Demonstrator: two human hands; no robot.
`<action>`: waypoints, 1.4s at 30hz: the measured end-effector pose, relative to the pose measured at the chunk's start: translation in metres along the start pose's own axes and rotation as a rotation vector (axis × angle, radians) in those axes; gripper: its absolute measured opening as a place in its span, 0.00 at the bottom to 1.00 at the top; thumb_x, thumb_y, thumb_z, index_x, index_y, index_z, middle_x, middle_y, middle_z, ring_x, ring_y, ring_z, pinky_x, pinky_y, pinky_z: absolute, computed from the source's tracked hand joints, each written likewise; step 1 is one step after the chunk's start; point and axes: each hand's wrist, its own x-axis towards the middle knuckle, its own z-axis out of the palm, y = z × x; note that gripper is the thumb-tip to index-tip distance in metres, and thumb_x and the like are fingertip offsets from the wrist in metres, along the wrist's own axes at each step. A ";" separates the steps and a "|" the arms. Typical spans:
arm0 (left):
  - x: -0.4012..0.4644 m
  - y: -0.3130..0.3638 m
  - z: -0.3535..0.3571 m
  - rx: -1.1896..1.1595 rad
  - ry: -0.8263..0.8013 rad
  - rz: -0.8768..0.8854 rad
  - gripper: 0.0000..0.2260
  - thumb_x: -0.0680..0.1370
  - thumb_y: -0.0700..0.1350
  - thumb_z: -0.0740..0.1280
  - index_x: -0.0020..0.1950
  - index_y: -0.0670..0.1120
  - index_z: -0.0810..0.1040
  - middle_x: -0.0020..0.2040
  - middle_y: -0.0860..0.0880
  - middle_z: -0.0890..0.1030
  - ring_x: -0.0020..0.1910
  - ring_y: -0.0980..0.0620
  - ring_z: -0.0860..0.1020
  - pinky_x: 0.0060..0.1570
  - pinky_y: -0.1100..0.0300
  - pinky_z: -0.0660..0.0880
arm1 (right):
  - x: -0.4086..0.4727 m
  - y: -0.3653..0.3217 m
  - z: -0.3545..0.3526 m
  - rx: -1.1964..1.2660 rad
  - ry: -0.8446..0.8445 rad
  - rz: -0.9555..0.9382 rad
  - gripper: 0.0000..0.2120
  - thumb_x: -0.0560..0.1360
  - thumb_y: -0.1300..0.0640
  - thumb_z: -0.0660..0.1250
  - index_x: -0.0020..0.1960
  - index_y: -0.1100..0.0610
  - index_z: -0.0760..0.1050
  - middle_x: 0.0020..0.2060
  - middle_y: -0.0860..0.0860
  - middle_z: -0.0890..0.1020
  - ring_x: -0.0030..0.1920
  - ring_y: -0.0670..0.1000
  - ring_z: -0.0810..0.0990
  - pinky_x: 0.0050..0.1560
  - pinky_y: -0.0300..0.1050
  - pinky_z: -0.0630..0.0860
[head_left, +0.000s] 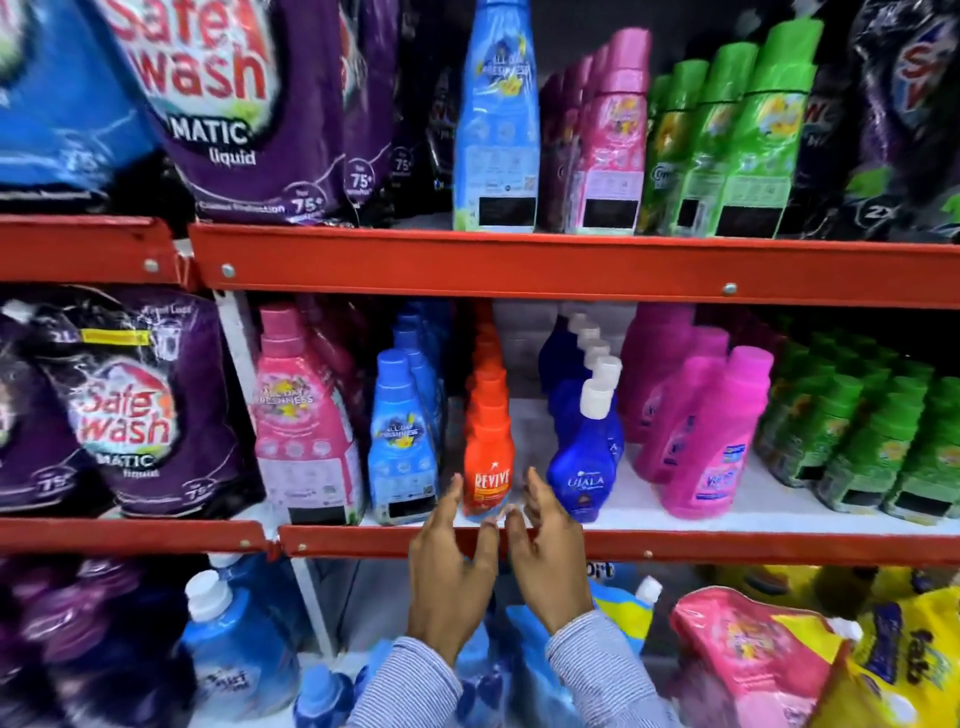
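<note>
An orange Revive bottle (487, 457) stands at the front of a row on the middle shelf (727, 543) of a red store rack. My left hand (453, 566) is just left of its base, fingers loosely spread, fingertips near the bottle. My right hand (545, 556) is just right of the base, fingers relaxed. Neither hand grips the bottle; whether fingertips touch it I cannot tell. Both sleeves are striped grey.
Left of the Revive row stand light blue bottles (402, 441) and pink bottles (304, 421); right of it dark blue Ujala bottles (584, 457), magenta bottles (711, 447), green bottles (872, 441). Purple Safe Wash pouches (140, 410) fill the left. The upper shelf (519, 265) holds more bottles.
</note>
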 end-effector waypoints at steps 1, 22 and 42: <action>0.002 0.001 0.000 -0.002 -0.014 -0.003 0.31 0.73 0.55 0.65 0.74 0.42 0.75 0.70 0.45 0.80 0.68 0.49 0.79 0.65 0.68 0.67 | 0.005 0.000 0.002 0.001 -0.014 0.023 0.32 0.72 0.48 0.58 0.73 0.60 0.66 0.67 0.58 0.78 0.65 0.54 0.78 0.66 0.54 0.74; 0.010 -0.003 -0.005 -0.009 -0.079 -0.038 0.31 0.74 0.53 0.64 0.77 0.46 0.71 0.73 0.48 0.78 0.70 0.52 0.76 0.73 0.54 0.71 | 0.014 -0.003 -0.004 0.084 -0.040 0.053 0.21 0.73 0.69 0.60 0.63 0.55 0.77 0.53 0.44 0.83 0.54 0.41 0.82 0.60 0.38 0.77; -0.013 0.017 0.027 -0.112 -0.010 0.042 0.19 0.72 0.47 0.67 0.62 0.50 0.82 0.56 0.53 0.85 0.56 0.62 0.82 0.61 0.57 0.79 | -0.001 0.019 -0.061 0.220 0.464 0.068 0.11 0.70 0.67 0.65 0.41 0.52 0.79 0.35 0.47 0.85 0.37 0.47 0.83 0.45 0.54 0.81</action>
